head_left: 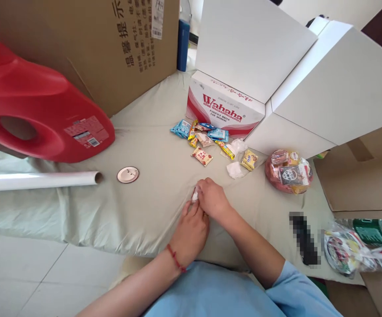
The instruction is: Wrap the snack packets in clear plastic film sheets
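Observation:
Both of my hands meet low over the cloth-covered table. Between their fingertips is a small whitish, clear-looking plastic packet [195,194], mostly covered, so its contents cannot be made out. My left hand [191,226], with a red cord bracelet at its wrist, is closed on the near end of the packet. My right hand [213,199] pinches it from the right, fingers curled over the top. Just beyond lie a cream-and-red snack packet [202,156], a yellow snack packet [249,160] and a crumpled white wrapper [235,170].
A red jug [45,101] and a white tube [39,180] stand at left, near a round badge [128,175] lying pin side up. Behind the snacks is a Wahaba-style red-and-white carton [225,105]. A snack-filled bowl [270,176] sits right, beyond a blurred black object [305,240].

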Demonstrator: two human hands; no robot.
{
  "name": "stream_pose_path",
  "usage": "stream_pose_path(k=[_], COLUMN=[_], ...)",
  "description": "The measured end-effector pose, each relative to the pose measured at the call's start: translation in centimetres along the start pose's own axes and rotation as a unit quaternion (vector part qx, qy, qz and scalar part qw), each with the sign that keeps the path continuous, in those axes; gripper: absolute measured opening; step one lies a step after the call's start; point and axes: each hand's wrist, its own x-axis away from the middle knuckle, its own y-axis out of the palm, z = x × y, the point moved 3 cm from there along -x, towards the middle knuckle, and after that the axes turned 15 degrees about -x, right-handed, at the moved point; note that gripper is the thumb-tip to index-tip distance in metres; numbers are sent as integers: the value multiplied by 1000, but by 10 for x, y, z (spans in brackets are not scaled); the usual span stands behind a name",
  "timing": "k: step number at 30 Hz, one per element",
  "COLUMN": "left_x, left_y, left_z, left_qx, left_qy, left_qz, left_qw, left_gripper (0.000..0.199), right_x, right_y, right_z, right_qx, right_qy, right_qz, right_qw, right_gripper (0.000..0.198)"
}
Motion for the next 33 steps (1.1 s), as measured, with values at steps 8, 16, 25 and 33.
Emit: stream_pose_path(k=[8, 16, 25, 33], left_x=[59, 67, 69, 72], left_y=[-8, 10, 11, 12], left_z=[-56, -98, -97, -97], left_qx=[31, 31, 29, 32], left_qy=[-5, -31, -13, -15], left_qz=[88, 129, 157, 156], left_qw=[996, 991, 987, 987], left_gripper=[32, 25, 25, 26], right_x=[24, 44, 22, 19], right_y=[21, -30, -104, -94], right_z=[-7, 80, 238, 217], right_qx=[79, -221, -300, -52], right_qy=[-40, -48, 239, 254], right_qz=[31, 216, 296, 303], right_qw=[996, 950, 875, 917], right_gripper=[65, 31, 24, 31])
